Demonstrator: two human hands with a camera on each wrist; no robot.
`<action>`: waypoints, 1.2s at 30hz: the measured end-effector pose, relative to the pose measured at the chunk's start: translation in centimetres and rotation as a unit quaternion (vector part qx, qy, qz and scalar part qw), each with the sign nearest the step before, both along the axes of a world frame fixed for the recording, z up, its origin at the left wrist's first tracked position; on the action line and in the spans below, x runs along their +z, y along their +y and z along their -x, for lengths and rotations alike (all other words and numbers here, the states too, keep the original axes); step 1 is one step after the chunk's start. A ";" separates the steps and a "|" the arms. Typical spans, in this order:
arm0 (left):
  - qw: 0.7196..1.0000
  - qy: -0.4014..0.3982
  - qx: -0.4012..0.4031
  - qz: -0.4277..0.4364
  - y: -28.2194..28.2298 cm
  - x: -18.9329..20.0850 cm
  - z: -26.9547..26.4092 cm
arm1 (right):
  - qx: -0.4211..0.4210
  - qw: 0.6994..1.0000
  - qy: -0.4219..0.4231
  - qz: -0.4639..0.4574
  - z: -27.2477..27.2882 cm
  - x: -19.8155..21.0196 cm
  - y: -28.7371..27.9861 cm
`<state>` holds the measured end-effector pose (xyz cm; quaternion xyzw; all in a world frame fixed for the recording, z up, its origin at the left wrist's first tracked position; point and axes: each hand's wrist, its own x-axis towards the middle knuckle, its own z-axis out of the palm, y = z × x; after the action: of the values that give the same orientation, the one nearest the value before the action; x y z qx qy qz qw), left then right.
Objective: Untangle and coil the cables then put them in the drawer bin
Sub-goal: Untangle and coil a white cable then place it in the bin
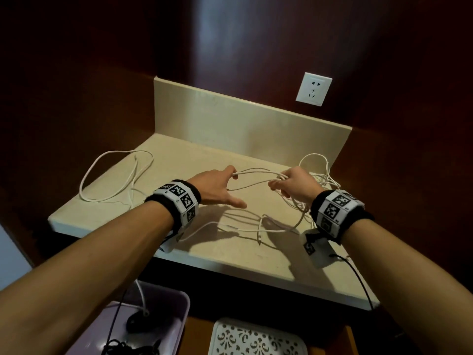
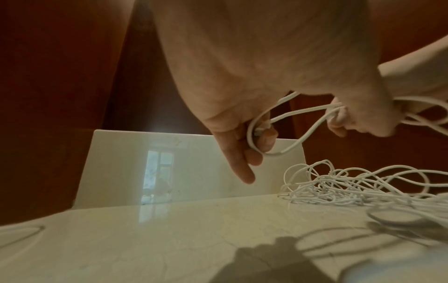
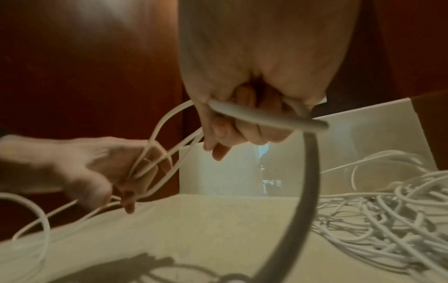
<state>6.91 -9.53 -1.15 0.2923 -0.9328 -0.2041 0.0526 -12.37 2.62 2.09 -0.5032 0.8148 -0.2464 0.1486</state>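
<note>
Left hand [image 1: 216, 187]: centre of the head view, fingers hooked through loops of white cable [image 1: 252, 178].
Right hand [image 1: 294, 184]: fist clamped on the same strands.
Wrist views only: tangled heap [image 2: 351, 183] at lower right on the counter [image 1: 179, 160].
Lavender bin [image 1: 176, 326]: bottom left, black cords inside, partly cut off.

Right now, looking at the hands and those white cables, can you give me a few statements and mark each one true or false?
1. Both hands hold white cable above the counter. True: the left hand and right hand stretch strands between them.
2. A tangled pile lies beside the right hand. True.
3. A plug sits in the wall socket. False: the socket is empty.
4. All cables are already in the purple bin. False: most white cable lies on the counter.
5. The left hand is flat on the counter. False: it is raised, fingers hooked round cable.
</note>
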 end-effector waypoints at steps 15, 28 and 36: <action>0.994 -0.059 -0.025 0.094 2.0 -1.2 0.8 | -0.125 0.941 -0.279 0.147 -2.0 1.7 -1.2; 0.973 -0.077 0.036 0.216 -0.3 -0.3 -0.2 | 0.079 0.991 0.042 -0.101 -1.9 2.3 1.2; 0.977 -0.061 -0.003 0.205 -1.0 0.1 -0.7 | 0.104 0.944 0.247 -0.192 -1.8 0.5 1.3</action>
<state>7.63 -10.56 -1.03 0.2848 -0.9570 0.0091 0.0536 -10.53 3.96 2.61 -0.5919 0.8011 0.0639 0.0613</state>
